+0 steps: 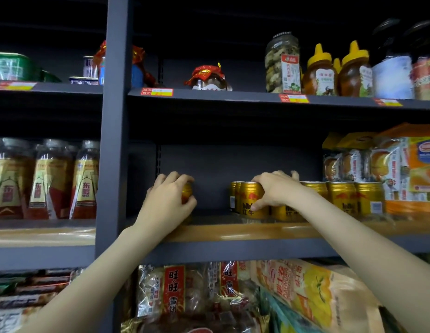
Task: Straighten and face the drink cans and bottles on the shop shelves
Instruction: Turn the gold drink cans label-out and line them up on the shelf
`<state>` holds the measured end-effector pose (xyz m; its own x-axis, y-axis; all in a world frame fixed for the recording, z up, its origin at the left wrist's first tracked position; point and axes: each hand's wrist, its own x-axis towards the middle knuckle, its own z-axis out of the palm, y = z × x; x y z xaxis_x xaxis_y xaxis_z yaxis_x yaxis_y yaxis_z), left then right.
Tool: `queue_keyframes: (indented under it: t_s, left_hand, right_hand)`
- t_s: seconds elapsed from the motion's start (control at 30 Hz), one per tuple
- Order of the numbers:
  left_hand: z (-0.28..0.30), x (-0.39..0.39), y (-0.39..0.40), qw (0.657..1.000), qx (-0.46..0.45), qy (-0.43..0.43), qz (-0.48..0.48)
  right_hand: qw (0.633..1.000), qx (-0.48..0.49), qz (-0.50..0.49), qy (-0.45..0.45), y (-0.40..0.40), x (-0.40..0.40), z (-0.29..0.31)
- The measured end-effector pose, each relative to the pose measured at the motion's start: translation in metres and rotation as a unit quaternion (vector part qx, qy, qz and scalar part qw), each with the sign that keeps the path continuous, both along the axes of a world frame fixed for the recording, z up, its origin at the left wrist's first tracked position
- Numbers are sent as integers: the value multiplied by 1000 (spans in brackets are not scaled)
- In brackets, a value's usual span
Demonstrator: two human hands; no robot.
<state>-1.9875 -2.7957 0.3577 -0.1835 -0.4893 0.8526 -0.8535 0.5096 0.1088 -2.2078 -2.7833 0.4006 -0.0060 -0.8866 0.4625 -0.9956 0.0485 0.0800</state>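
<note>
On the middle shelf (233,230), the row of gold cans (341,195) stands right of centre. The right hand (276,188) grips the leftmost can (251,197); the left hand (169,195) wraps a lone can (187,193), well apart. Dragging either carelessly could topple neighbours or turn labels away.

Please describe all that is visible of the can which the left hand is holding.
The small gold metal can with a red mark stands upright on the wooden-edged middle shelf, apart from the row of gold cans to its right. The left hand wraps around it, fingers over the top and thumb low on its side, hiding most of it. Its label cannot be read.
</note>
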Motion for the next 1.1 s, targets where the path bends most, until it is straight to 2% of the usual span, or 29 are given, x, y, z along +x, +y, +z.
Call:
queue_keyframes:
  t_s: [0.1,0.2,0.3,0.53,0.67,0.87,1.1]
  left_hand:
    - [2,9,1,997,57,31,-45]
    - [3,17,3,993,85,42,-75]
    - [4,20,6,991,91,54,-82]
    - [-3,26,5,989,66,134,-3]
    - [-1,25,5,989,88,116,33]
    - [-2,24,5,988,104,104,41]
    - [-3,26,2,990,97,102,21]
  right_hand:
    - [999,9,29,-10,-1,-4,6]
    - [988,-11,143,-63,-3,1,19]
    - [962,19,255,-91,-17,18,30]
    - [902,184,362,-144,-73,69,38]
    - [865,222,420,-164,-90,93,34]
    - [874,155,432,-160,-92,106,25]
    - [920,115,349,-138,-84,71,38]
